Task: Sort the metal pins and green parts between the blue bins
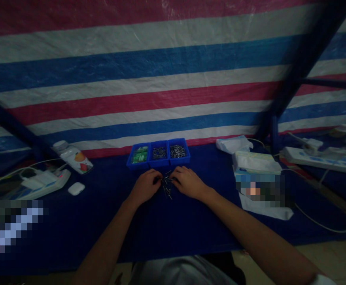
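A loose pile of thin metal pieces [167,190], like rivets or screws, lies on the blue tabletop between my hands. At its left edge my left hand [147,185] is closed, thumb and fingers curled together; what they hold is too small to make out. My right hand [190,182] is closed at the opposite side, its fingertips pinching a thin metal pin at the pile. Just behind the hands stand three joined blue bins: a left bin [127,163] with green packets, a middle bin [158,162] and a right bin [179,161] with small metal pieces.
On the left are a white bottle [75,157], a small white case [76,189] and a power strip [52,186] with cables. To the right lie a tissue pack [254,161] and another power strip [324,160]. A striped tarp [167,95] hangs behind the table.
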`<move>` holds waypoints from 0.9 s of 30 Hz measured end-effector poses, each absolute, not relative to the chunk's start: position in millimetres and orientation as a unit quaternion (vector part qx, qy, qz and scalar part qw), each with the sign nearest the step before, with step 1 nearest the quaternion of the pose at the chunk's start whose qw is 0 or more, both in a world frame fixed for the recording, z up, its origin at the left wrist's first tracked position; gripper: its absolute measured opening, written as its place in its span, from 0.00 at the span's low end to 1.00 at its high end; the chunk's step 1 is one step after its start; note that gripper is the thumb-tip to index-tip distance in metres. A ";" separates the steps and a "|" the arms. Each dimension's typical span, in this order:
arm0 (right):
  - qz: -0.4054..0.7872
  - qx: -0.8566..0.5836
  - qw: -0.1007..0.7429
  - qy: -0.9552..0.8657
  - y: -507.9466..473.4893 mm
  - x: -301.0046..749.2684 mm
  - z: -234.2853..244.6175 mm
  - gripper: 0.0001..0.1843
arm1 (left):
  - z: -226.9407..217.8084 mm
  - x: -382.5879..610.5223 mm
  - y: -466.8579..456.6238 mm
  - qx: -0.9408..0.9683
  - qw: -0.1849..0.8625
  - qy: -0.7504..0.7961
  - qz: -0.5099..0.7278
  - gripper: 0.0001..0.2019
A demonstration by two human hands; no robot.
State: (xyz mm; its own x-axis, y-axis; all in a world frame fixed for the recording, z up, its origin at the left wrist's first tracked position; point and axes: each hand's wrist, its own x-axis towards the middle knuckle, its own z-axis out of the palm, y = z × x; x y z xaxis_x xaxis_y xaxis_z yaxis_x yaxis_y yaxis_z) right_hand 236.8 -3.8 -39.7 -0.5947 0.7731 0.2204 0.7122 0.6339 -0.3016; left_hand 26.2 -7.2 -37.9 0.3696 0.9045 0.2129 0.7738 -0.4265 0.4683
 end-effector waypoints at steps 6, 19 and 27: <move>0.076 -0.419 0.168 -0.889 -4.9 236.5 -38.4 0.09 | -36.9 26.7 -8.6 0.811 0.141 0.524 0.219 0.07; 0.083 -0.416 0.159 -0.892 -5.1 235.2 -39.9 0.13 | -37.7 26.1 -7.6 0.814 0.126 0.525 0.212 0.07; 0.120 -0.374 0.168 -0.904 -1.5 239.0 -35.2 0.18 | -36.7 26.4 -8.4 0.811 0.126 0.530 0.214 0.07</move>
State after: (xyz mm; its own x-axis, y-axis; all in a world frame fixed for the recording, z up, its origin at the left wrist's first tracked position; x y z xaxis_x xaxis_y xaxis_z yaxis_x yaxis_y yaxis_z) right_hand 239.0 -1.5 -35.2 -0.6640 0.7161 0.2151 0.6354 0.6920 -0.3426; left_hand 26.4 -8.4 -36.7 0.3475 0.9132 0.2127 0.8052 -0.4069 0.4314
